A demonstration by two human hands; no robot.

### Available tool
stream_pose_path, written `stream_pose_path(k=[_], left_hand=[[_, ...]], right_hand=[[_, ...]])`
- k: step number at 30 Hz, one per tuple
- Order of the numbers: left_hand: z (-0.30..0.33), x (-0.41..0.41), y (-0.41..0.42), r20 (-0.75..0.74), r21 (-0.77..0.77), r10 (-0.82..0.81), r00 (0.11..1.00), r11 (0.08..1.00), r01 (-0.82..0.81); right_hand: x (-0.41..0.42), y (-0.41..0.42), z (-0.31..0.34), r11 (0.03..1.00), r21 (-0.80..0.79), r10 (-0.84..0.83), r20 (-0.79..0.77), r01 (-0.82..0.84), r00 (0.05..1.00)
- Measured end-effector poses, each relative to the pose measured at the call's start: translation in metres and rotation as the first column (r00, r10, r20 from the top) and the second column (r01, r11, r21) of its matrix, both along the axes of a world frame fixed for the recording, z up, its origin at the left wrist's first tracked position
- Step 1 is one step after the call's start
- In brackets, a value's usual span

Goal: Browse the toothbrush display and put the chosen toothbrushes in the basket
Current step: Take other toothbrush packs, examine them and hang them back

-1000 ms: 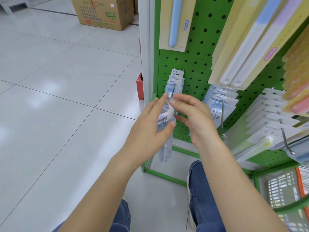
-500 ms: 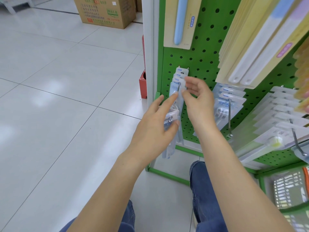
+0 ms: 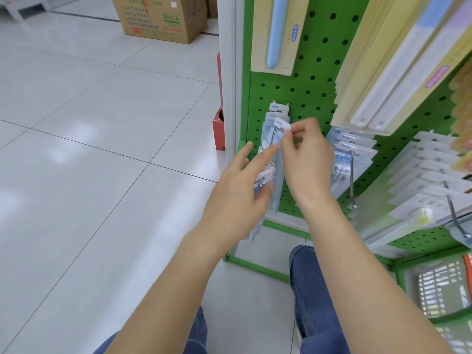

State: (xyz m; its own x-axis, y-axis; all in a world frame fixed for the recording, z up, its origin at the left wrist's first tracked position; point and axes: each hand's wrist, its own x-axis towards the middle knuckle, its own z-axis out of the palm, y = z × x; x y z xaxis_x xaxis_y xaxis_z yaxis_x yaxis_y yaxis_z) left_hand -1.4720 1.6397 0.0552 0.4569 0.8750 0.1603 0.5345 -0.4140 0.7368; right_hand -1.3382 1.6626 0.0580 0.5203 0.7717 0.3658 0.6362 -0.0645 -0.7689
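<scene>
White tiled floor (image 3: 102,149) lies left of the spread left hand (image 3: 237,190); the right hand (image 3: 304,159) pinches a toothbrush pack (image 3: 279,139) at the green pegboard (image 3: 314,80).

"NEW" is showing in blue on the white hang tabs of the toothbrush packs (image 3: 275,116) on the pegboard's lower left hook, while the cardboard box (image 3: 163,17) print is staying too blurred to read.
</scene>
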Motion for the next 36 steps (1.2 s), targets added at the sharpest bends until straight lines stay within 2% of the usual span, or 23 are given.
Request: stream_pose_path(k=[7,12,16,19,21,24,27,29,32,34,36], left_hand=[[0.0,0.0,-0.001,0.014,-0.003,-0.002,1.0,1.0,0.002],[-0.003,0.002,-0.004,0.068,-0.026,0.017,0.998,1.0,-0.015],[-0.006,0.005,-0.004,0.103,-0.011,0.044,0.994,0.999,-0.043],[-0.005,0.005,-0.004,0.118,0.008,0.048,0.992,0.999,-0.049],[-0.003,0.003,-0.005,0.131,0.014,0.05,0.99,0.999,-0.053],[0.0,-0.003,-0.011,0.152,0.015,0.053,0.987,0.998,-0.056],[0.005,-0.007,-0.019,0.216,0.01,0.062,0.974,0.998,-0.066],[0.01,-0.008,-0.028,0.392,0.03,0.115,0.913,0.99,-0.137],[0.02,-0.013,-0.04,0.643,-0.036,0.239,0.727,0.958,-0.284],[0.024,-0.018,-0.043,0.689,-0.101,0.265,0.674,0.957,-0.272],[0.028,-0.022,-0.043,0.67,-0.207,0.271,0.691,0.962,-0.177]], right_hand=[[0.0,-0.029,0.006,0.99,-0.137,0.07,0.243,-0.037,0.968],[-0.004,-0.053,-0.01,0.963,-0.267,0.129,0.345,-0.034,0.93],[-0.011,-0.07,-0.015,0.978,-0.207,0.104,0.455,-0.009,0.884],[-0.015,-0.082,-0.012,0.995,-0.1,0.058,0.545,-0.004,0.836],[-0.013,-0.09,-0.008,0.999,-0.02,0.042,0.544,-0.037,0.838],[-0.009,-0.099,0.001,0.987,0.083,0.084,0.461,-0.137,0.883],[-0.011,-0.108,0.009,0.965,0.097,0.209,0.285,-0.245,0.936],[-0.013,-0.111,0.013,0.956,0.083,0.269,0.146,-0.283,0.952],[-0.017,-0.111,0.02,0.943,0.097,0.328,-0.102,-0.319,0.939],[-0.02,-0.109,0.025,0.935,0.126,0.354,-0.244,-0.332,0.903],[-0.023,-0.105,0.029,0.932,0.156,0.361,-0.369,-0.326,0.856]])
